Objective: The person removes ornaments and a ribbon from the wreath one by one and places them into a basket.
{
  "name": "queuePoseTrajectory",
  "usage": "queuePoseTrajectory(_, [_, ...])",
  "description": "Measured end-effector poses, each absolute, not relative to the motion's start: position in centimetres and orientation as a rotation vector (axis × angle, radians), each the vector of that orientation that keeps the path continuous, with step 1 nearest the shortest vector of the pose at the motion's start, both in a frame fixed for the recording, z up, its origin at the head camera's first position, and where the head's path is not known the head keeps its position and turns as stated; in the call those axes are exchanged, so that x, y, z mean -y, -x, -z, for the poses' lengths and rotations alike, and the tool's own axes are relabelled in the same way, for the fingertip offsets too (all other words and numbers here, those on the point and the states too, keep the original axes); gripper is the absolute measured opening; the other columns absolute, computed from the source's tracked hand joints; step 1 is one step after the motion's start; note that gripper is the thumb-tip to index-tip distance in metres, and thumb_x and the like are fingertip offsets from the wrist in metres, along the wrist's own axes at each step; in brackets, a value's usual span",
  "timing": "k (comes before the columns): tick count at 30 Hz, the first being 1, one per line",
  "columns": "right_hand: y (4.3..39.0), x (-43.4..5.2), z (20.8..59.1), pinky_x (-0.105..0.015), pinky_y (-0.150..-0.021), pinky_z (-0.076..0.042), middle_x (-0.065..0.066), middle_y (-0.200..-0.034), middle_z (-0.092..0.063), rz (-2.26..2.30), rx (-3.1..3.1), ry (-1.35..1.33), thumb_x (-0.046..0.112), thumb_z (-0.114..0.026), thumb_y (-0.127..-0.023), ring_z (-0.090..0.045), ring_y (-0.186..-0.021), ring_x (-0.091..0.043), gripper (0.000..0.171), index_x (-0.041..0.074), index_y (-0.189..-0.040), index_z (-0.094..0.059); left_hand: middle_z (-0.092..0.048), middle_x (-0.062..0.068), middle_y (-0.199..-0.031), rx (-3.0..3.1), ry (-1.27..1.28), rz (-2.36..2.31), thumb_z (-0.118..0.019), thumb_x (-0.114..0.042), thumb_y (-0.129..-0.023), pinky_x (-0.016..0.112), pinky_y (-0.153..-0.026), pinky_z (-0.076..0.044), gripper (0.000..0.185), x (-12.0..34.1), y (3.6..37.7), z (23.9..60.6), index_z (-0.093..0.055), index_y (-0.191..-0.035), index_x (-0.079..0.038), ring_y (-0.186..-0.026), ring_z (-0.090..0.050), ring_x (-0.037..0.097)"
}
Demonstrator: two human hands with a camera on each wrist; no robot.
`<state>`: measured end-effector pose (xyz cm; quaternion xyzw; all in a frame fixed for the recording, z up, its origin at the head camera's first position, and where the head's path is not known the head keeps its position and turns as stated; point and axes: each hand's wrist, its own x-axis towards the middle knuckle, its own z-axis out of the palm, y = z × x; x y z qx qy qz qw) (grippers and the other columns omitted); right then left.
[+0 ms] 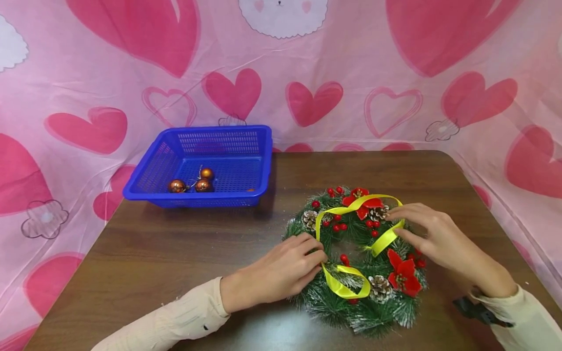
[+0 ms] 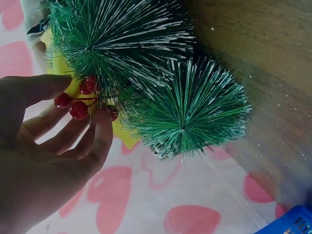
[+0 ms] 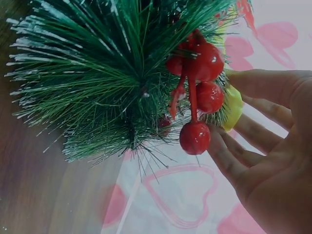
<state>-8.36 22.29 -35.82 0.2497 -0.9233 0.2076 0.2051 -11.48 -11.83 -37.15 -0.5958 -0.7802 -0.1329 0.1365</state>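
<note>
A green wreath with frosted tips, red berries, red flowers and pine cones lies on the table. A yellow ribbon winds loosely over it in loops. At the wreath's left side, my left hand holds the ribbon near its lower loop; red berries sit by its thumb and fingers in the left wrist view. Across the wreath, my right hand has the ribbon between thumb and fingers, beside the upper pine cone. Berries hang close to its fingertips in the right wrist view.
A blue plastic basket stands at the back left of the brown table, with several shiny copper-coloured balls inside. Pink cloth printed with hearts hangs behind the table.
</note>
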Motion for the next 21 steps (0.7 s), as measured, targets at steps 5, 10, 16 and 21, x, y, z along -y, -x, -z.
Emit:
queuePoseTrajectory(5, [8.5,-22.3,35.7,0.000,-0.095,-0.029,-0.002,-0.106,-0.070,-0.524,2.545,-0.684,-0.005,-0.085,-0.065,-0.061,-0.102,-0.017,0.036,0.017,-0.091,-0.072,-0.064,-0.001,-0.103,2.208,1.702,0.441,-0.065,-0.014,-0.094,0.025,-0.093,-0.047,0.005,12.0,11.5,37.0,-0.068,-0.097,-0.013,-0.101,-0.056,0.015])
queuePoseTrajectory(10, [8.6,-22.3,35.4,-0.001,-0.096,-0.030,-0.002,-0.104,-0.070,-0.526,2.497,-0.715,-0.008,-0.084,-0.064,-0.061,-0.101,-0.018,0.038,0.017,-0.089,-0.071,-0.063,-0.002,-0.098,2.153,1.694,0.499,-0.065,-0.012,-0.093,0.024,-0.090,-0.048,0.002,12.1,11.4,36.6,-0.066,-0.091,-0.013,-0.096,-0.055,0.013])
queuePoseTrajectory(16, [8.8,-22.3,34.9,-0.003,-0.099,-0.031,-0.005,-0.104,-0.070,-0.579,2.431,-0.781,0.032,-0.067,-0.097,-0.060,-0.103,-0.016,0.020,0.014,-0.092,-0.072,-0.062,-0.002,-0.099,2.063,1.684,0.541,-0.068,-0.009,-0.091,0.022,-0.090,-0.048,0.005,12.5,11.5,35.6,-0.066,-0.093,-0.013,-0.096,-0.054,0.012])
queuePoseTrajectory(21, [8.8,-21.7,33.9,-0.004,-0.099,-0.033,-0.005,-0.106,-0.070,-0.564,2.411,-0.809,0.032,-0.066,-0.097,-0.059,-0.105,-0.015,0.020,0.013,-0.092,-0.071,-0.062,-0.002,-0.102,2.050,1.666,0.651,-0.068,-0.009,-0.091,0.019,-0.092,-0.047,0.005,13.5,11.7,34.2,-0.067,-0.095,-0.012,-0.100,-0.054,0.011])
